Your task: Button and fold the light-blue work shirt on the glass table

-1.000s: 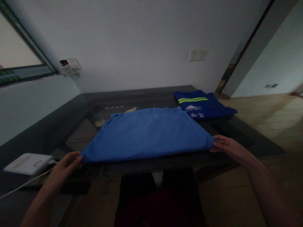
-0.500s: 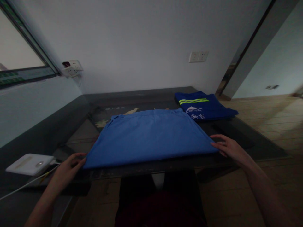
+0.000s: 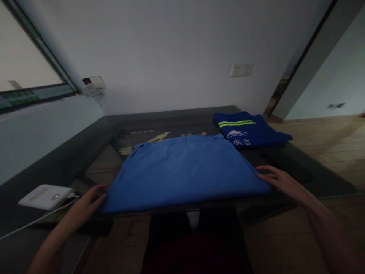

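Note:
A folded light-blue garment point(image 3: 182, 171) lies spread flat at the front of the dark table, its near edge along the table's front edge. My left hand point(image 3: 89, 201) is at its near left corner, thumb and fingers closed on the side edge. On the opposite side, my right hand point(image 3: 278, 178) has its thumb and index finger at the right edge, closed on the cloth. Both fingertips are partly hidden or dim. Behind the right corner sits a folded dark-blue garment point(image 3: 248, 129) with yellow-green stripes and white lettering.
A white box-like device point(image 3: 45, 197) with a white cable point(image 3: 37, 220) lies left of my left hand. The dark table point(image 3: 165, 118) has a printed bird pattern and meets the wall at the back. Wall sockets point(image 3: 242, 70) are above. A flat dark item point(image 3: 288, 165) lies at right.
The light-blue garment has slid slightly toward me, its near edge now lower over the table's front edge. Both hands stay at its sides. The whole view has shifted slightly.

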`<control>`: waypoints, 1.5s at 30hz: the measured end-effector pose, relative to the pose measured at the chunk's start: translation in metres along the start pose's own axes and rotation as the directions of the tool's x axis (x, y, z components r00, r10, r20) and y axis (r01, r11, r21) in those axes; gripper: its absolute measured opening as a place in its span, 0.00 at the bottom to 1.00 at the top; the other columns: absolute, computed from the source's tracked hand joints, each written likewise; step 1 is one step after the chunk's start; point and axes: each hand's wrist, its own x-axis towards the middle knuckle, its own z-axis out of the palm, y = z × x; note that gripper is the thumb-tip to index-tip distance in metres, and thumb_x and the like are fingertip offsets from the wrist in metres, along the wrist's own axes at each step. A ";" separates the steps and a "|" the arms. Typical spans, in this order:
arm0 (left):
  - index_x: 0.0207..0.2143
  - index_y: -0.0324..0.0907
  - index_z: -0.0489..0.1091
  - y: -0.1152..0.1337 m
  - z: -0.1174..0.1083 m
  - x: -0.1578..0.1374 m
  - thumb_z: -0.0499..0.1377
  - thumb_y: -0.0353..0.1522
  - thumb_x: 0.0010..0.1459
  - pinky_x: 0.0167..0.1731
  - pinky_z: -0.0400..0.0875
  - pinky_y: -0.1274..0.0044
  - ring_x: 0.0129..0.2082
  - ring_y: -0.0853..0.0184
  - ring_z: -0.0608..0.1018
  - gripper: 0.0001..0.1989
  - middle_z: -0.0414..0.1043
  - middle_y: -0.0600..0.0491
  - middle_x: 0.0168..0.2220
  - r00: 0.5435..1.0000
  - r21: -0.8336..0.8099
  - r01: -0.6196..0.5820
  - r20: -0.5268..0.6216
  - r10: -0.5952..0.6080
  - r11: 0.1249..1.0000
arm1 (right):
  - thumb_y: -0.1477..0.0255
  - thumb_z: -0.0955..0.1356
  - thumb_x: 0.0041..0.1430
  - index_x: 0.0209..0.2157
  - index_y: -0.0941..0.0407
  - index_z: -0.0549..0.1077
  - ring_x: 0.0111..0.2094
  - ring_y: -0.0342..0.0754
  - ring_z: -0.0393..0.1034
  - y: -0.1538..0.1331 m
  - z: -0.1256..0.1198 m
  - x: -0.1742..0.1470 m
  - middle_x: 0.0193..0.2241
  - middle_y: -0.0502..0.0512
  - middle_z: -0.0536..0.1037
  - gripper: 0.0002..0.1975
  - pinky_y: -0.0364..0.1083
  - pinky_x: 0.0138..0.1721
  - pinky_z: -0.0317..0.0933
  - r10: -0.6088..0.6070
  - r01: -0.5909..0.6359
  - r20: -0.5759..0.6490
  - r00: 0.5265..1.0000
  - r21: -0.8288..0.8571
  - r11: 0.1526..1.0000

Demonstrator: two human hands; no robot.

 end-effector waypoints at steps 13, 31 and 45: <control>0.39 0.37 0.72 0.069 0.016 0.151 0.48 0.45 0.56 0.43 0.70 0.74 0.43 0.58 0.77 0.23 0.76 0.43 0.43 0.996 0.313 -0.078 -0.017 0.088 0.946 | 0.66 0.66 0.53 0.49 0.57 0.70 0.29 0.50 0.72 -0.029 0.035 0.102 0.25 0.53 0.76 0.21 0.45 0.31 0.63 -0.162 0.100 -0.159 0.974 -0.339 0.935; 0.52 0.43 0.64 0.084 0.023 0.149 0.43 0.47 0.60 0.39 0.70 0.64 0.45 0.49 0.75 0.25 0.72 0.39 0.46 0.988 0.480 0.099 -0.149 -0.030 0.872 | 0.67 0.59 0.63 0.53 0.54 0.66 0.41 0.55 0.72 -0.050 0.037 0.094 0.43 0.60 0.76 0.18 0.50 0.40 0.64 -0.321 0.084 -0.195 0.927 -0.726 0.683; 0.62 0.34 0.55 0.131 0.081 0.183 0.43 0.40 0.63 0.60 0.50 0.57 0.65 0.52 0.53 0.28 0.49 0.39 0.64 0.925 0.529 -0.195 -0.181 0.334 0.826 | 0.66 0.60 0.63 0.58 0.68 0.61 0.62 0.58 0.50 -0.089 0.117 0.191 0.60 0.71 0.59 0.26 0.53 0.61 0.46 -0.408 0.305 0.004 0.913 -0.671 0.676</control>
